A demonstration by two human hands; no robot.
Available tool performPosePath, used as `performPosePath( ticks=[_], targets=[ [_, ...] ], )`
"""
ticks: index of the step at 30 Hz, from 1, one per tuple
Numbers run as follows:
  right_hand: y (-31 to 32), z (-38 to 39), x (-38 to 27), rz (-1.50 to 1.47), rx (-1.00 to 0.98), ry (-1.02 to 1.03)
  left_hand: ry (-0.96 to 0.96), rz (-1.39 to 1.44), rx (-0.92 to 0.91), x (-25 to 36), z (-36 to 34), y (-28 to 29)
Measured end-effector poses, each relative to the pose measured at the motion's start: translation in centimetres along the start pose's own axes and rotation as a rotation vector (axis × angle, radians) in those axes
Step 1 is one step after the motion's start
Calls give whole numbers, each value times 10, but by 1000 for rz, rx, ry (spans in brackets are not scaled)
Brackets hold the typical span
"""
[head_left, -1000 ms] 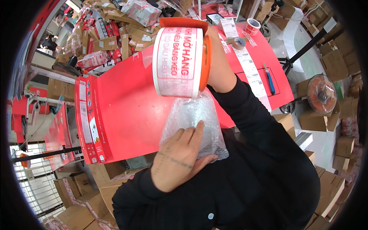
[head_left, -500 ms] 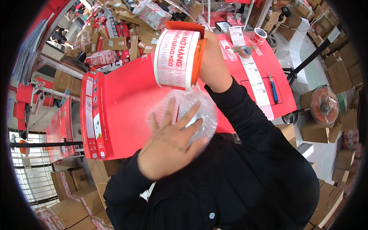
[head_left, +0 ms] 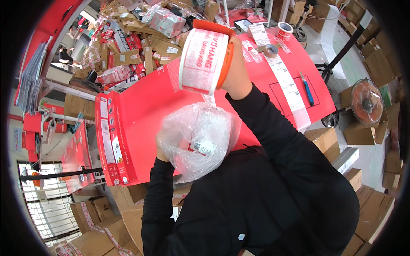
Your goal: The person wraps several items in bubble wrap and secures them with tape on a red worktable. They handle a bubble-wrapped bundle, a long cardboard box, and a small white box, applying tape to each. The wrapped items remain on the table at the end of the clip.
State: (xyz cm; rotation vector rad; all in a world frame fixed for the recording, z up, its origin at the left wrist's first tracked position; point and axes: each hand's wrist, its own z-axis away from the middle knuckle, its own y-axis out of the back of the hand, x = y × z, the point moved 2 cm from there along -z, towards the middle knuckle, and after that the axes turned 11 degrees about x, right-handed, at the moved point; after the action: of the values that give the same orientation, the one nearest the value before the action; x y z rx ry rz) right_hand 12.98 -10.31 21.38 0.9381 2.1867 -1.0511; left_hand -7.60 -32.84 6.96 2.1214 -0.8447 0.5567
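Observation:
My right hand (head_left: 239, 70) grips an orange tape dispenser (head_left: 224, 64) loaded with a wide roll of white tape printed in red (head_left: 200, 62). A short tape end (head_left: 209, 99) runs down from the roll to the top of a bubble-wrapped package (head_left: 188, 128). Through the cloudy wrap I can make out a pale item with a white label. My left hand (head_left: 159, 147) holds the package by its left side, its fingers mostly hidden by the wrap. The package is near my chest, over the front edge of the red table (head_left: 141, 123).
A long red carton (head_left: 112, 141) lies along the table's left end. On the right are a label strip (head_left: 284, 79), a blue cutter (head_left: 306, 88), a grey tape roll (head_left: 270, 51) and another printed tape roll (head_left: 284, 31). Parcels pile up behind (head_left: 166, 23); a fan (head_left: 366, 104) stands right.
My left hand has gone from lying spread on top of the bubble wrap to holding its left side. The package now shows its labelled face, and the dispenser has tilted slightly.

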Motion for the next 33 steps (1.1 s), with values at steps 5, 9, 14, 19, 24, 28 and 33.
performPosePath(
  ticks=[5,9,14,19,24,28,33],
  targets=[
    [-8,-8,5,-175,98,-229,-618,-205,-69,87,-74,-30],
    [-12,-13,4,-2,50,-100,-896,-238,-340,110,-107,-46],
    [-14,-13,-9,161,-45,-75,-890,-319,-582,159,-114,-71],
    [-14,-10,-33,103,-70,-96,-665,-209,-492,126,-105,-76],
    [-11,-6,-35,162,-104,-57,69,100,-495,119,-67,-60],
    [-11,-5,-38,189,-87,48,-50,124,-483,125,-56,-41],
    [-5,-21,-26,279,-79,115,17,-60,-304,141,-66,-54]
  ],
)
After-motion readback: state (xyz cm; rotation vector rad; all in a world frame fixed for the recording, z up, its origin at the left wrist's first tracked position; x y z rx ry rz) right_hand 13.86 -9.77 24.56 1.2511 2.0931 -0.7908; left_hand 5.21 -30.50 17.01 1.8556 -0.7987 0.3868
